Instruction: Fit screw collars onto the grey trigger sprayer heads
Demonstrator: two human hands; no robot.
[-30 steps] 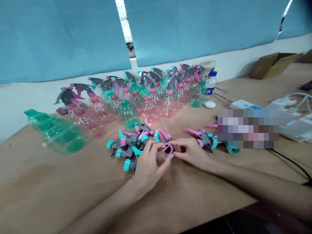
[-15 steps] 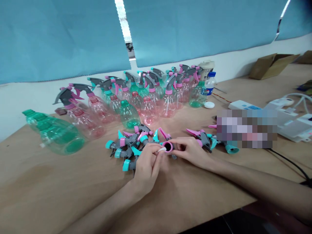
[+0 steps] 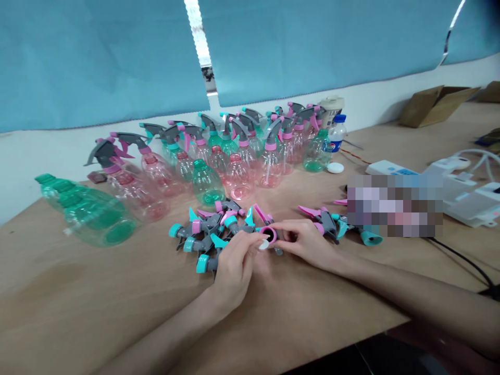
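My right hand pinches a spray head by its pink collar, whose round opening faces me. Between the thumb and fingertips of my left hand is a small white disc, held right at the edge of that opening. The rest of the spray head is mostly hidden behind my right fingers. A pile of grey spray heads with turquoise and pink collars lies just beyond and left of my left hand. More loose spray heads rest behind my right hand.
Several pink and green spray bottles stand along the wall, some without heads. Green bottles lean together at left. A white lid, Pepsi bottle, white power strip and cardboard box occupy the right side.
The white disc has turned in my left fingers, from edge-on to showing its flat face, and sits slightly lower. My right hand and the pink collar stay in place.
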